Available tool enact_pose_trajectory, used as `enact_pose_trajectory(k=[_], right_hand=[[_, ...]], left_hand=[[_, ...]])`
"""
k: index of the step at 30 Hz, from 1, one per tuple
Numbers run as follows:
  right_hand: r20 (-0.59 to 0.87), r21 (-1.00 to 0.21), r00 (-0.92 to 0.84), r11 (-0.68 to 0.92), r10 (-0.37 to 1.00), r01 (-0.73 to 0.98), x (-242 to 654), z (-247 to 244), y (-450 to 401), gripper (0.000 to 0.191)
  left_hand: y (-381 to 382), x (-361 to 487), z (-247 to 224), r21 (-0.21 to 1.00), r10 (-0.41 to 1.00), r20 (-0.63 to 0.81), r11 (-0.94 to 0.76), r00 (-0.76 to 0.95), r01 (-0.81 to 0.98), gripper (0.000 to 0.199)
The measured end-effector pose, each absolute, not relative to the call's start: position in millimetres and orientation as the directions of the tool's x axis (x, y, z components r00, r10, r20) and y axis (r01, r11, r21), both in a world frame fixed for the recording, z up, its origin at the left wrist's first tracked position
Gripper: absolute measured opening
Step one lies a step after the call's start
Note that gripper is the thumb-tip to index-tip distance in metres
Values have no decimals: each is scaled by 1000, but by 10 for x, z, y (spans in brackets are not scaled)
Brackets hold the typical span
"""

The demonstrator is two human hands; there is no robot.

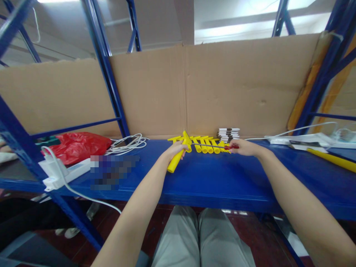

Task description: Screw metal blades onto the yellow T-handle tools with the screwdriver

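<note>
My left hand point(178, 149) is closed around a yellow T-shaped plastic handle point(174, 162), held tilted above the blue shelf. In my right hand point(243, 147) is a screwdriver point(232, 147) with a red grip. Its long thin shaft points left, and the tip is at or very near the head of the yellow handle; whether it touches I cannot tell. Behind both hands several similar yellow T-shaped handles point(205, 148) lie in a row, partly hidden by the shaft and my left hand.
A stack of small white and dark packets point(228, 134) stands behind my right hand. Leftward are a red plastic bag point(80, 146), a white power strip point(75, 170) and coiled white cable point(130, 144). A long yellow piece point(333, 160) lies right. Cardboard point(222, 85) backs the blue shelf point(222, 181).
</note>
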State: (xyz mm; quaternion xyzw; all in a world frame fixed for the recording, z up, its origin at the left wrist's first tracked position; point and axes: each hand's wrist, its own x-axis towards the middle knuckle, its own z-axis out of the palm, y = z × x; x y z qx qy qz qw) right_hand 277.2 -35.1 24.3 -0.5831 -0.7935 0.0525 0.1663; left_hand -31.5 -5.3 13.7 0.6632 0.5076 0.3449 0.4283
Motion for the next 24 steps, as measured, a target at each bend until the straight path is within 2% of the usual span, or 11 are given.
enact_pose_trajectory(k=[4, 9, 24], right_hand=[[205, -291, -275, 327, 939, 899, 2757, 239, -351, 17], [232, -264, -283, 340, 931, 902, 2788, 217, -311, 18], [239, -257, -286, 344, 928, 903, 2806, 188, -279, 21]], left_hand=[[-66, -308, 128, 912, 953, 32, -151, 301, 380, 13], [-106, -294, 163, 918, 956, 11, -125, 292, 375, 6], [-75, -293, 137, 927, 959, -6, -101, 284, 360, 6]])
